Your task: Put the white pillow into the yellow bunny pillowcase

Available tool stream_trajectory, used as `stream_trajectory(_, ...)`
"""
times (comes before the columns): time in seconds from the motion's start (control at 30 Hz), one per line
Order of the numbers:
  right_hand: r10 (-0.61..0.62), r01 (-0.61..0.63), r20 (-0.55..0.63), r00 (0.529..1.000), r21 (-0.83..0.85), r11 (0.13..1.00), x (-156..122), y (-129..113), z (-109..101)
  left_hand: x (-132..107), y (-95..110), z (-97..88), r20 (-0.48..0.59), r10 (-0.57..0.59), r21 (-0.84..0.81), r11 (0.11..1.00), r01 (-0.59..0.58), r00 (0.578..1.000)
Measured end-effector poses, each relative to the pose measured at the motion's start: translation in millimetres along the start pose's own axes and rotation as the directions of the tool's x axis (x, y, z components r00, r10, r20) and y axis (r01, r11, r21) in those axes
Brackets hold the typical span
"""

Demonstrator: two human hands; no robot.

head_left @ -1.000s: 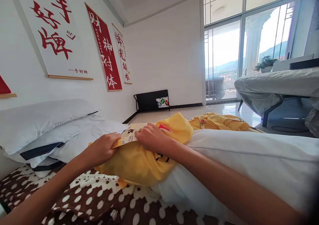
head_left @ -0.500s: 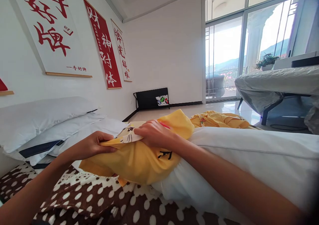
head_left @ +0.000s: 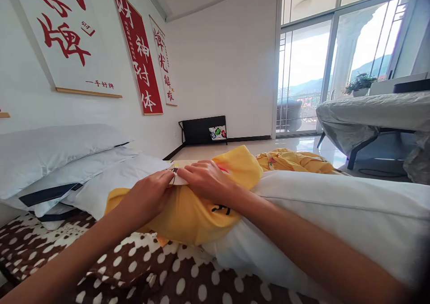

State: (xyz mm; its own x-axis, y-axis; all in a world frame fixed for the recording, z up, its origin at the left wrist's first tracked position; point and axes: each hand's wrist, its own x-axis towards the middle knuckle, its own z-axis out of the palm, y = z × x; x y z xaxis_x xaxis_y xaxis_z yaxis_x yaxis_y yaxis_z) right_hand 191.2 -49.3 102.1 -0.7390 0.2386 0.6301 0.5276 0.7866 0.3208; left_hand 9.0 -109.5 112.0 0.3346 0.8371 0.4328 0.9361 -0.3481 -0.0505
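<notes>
Left hand (head_left: 155, 188) and right hand (head_left: 205, 177) side by side, fingers curled, both gripping the yellow pillowcase (head_left: 198, 223). Pillowcase covers the left end of the pillow (head_left: 339, 205), which extends right. Spotted blanket (head_left: 191, 272) on the near side. White pillows (head_left: 83, 145) stacked at left; crumpled yellow cloth (head_left: 295, 161) at far right.

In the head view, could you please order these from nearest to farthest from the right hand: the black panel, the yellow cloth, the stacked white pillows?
1. Yellow cloth: held in the right hand.
2. Stacked white pillows: away to the left.
3. Black panel: beyond, by the far wall.
</notes>
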Motion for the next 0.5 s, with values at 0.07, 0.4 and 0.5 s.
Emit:
stream_trajectory(0.07, 0.020, -0.020, 0.013, 1.000, 0.039, 0.999, 1, 2, -6, 6, 5, 7.3, 0.014, -0.001, -0.127, 0.992, 0.003, 1.000)
stream_trajectory(0.4, 0.231, -0.284, 0.478, 0.848, 0.041, 0.958, -21, 49, -57, 11, -27, -5.2, 0.246, -0.039, -0.704, 0.679, 0.207, 0.968)
stream_trajectory(0.5, 0.208, -0.339, 0.603, 0.770, 0.111, 0.934, -31, 55, -64, 14, -33, -9.1, 0.286, -0.009, -0.723, 0.654, 0.222, 0.958)
